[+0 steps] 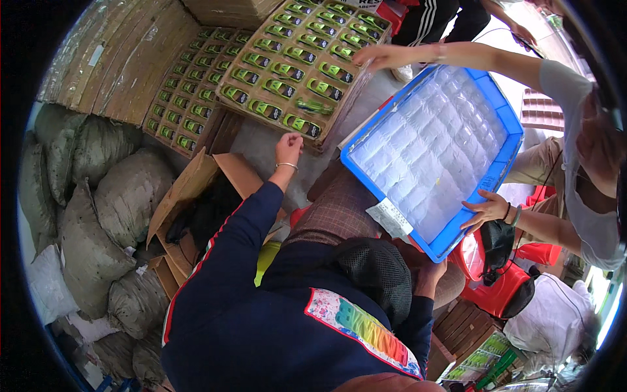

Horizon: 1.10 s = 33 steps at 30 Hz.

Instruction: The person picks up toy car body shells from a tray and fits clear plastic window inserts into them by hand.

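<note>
My left hand (289,149), fingers curled in, is held up near the close edge of a brown tray (312,146). Rows of small lime-green and black pieces (287,70), like toy cars, sit in its pockets. Whether anything is inside those curled fingers is hidden. At the near corner of a blue plastic tray (372,184), my right hand (431,270) grips the rim, its fingers partly hidden. A clear sheet with rows of moulded pockets (424,150) lies in the blue tray. A white paper label (390,217) hangs over its near edge.
Opposite, a person holds the blue rim with one hand (484,210) and extends the other (373,56) over the brown tray. A second filled tray (191,98) lies beside it. An open carton (179,215), stuffed sacks (127,202) and red stools (499,287) surround me.
</note>
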Motion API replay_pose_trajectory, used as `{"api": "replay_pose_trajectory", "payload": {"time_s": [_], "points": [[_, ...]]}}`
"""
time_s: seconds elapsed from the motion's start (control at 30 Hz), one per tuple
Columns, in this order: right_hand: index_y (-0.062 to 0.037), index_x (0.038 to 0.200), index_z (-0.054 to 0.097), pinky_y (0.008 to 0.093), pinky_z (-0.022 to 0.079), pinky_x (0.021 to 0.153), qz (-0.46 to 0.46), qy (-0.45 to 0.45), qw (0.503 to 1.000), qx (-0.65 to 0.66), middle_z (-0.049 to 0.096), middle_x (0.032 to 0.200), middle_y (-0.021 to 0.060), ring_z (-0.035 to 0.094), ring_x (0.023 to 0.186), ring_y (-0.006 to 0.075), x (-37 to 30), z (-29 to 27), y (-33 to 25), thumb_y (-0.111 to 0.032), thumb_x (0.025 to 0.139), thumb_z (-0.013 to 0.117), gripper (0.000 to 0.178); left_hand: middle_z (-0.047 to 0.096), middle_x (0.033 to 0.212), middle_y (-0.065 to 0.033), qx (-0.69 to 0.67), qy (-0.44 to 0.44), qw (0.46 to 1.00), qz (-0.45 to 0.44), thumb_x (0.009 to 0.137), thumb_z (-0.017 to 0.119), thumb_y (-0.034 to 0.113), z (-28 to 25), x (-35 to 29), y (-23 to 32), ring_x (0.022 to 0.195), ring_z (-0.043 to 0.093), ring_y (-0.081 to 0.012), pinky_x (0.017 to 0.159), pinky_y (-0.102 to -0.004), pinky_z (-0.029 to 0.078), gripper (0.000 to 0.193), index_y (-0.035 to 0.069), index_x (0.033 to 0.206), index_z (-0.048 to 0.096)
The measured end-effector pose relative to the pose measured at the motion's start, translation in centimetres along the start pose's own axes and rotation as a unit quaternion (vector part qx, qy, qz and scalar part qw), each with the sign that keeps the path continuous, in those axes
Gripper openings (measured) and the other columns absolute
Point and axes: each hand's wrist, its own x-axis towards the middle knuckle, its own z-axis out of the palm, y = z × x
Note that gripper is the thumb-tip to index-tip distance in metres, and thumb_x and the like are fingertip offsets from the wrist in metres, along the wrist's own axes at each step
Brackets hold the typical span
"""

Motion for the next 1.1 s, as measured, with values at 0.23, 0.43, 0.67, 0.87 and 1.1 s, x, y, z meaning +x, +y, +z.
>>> {"api": "replay_pose_trajectory", "payload": {"time_s": [0.23, 0.43, 0.67, 0.87, 1.1], "points": [[0.0025, 0.108, 0.059, 0.0293, 0.051, 0.075, -0.046, 0.054, 0.996, -0.046, 0.064, 0.099, 0.0086, 0.062, 0.086, 0.0167, -2.0, -0.3, -2.6, -0.016, 0.096, 0.052, 0.023, 0.061, 0.104, -0.0093, 0.313, 0.002, 0.938, 0.151, 0.077, 0.066, 0.011, 0.3, 4.9, 1.3, 0.095, 0.059, -0.0282, 0.083, -0.0379, 0.048, 0.027, 0.01, 0.103, 0.063], [0.0012, 0.104, 0.061, 0.0258, 0.051, 0.07, -0.079, 0.081, 0.993, -0.039, 0.065, 0.092, 0.0052, 0.061, 0.081, 0.0123, -3.3, 1.4, -5.3, -0.02, 0.096, 0.054, 0.024, 0.059, 0.112, -0.0069, 0.497, -0.054, 0.831, 0.243, 0.077, 0.066, 0.014, -0.1, 7.5, 0.6, 0.108, 0.052, -0.029, 0.094, -0.0402, 0.042, 0.035, 0.016, 0.112, 0.062], [-0.0018, 0.102, 0.064, 0.0184, 0.04, 0.058, -0.132, 0.092, 0.98, -0.114, 0.061, 0.085, -0.002, 0.051, 0.067, 0.0042, -3.8, 4.3, -8.0, -0.021, 0.097, 0.054, 0.023, 0.054, 0.118, -0.0098, 0.587, -0.115, 0.784, 0.163, 0.077, 0.069, 0.024, 1.0, 9.6, 0.0, 0.104, 0.056, -0.0336, 0.086, -0.0459, 0.048, 0.041, 0.017, 0.117, 0.061], [-0.0001, 0.103, 0.063, 0.0194, 0.042, 0.069, -0.164, 0.109, 0.973, -0.121, 0.061, 0.089, 0.0, 0.052, 0.077, 0.0051, -3.7, 4.9, -8.6, -0.014, 0.096, 0.053, 0.018, 0.052, 0.125, -0.0067, 0.682, -0.167, 0.692, 0.167, 0.074, 0.073, 0.038, 2.5, 9.9, 1.7, 0.11, 0.054, -0.0322, 0.091, -0.046, 0.045, 0.05, 0.02, 0.119, 0.061], [0.001, 0.097, 0.063, 0.0282, 0.044, 0.082, -0.276, 0.058, 0.913, -0.295, 0.061, 0.096, 0.0066, 0.056, 0.089, 0.0144, -3.9, 8.6, -10.7, -0.005, 0.092, 0.055, 0.011, 0.054, 0.124, -0.0036, 0.726, -0.265, 0.609, 0.179, 0.073, 0.073, 0.039, 3.2, 10.8, 2.8, 0.115, 0.051, -0.0292, 0.097, -0.0442, 0.041, 0.055, 0.023, 0.123, 0.059]]}}
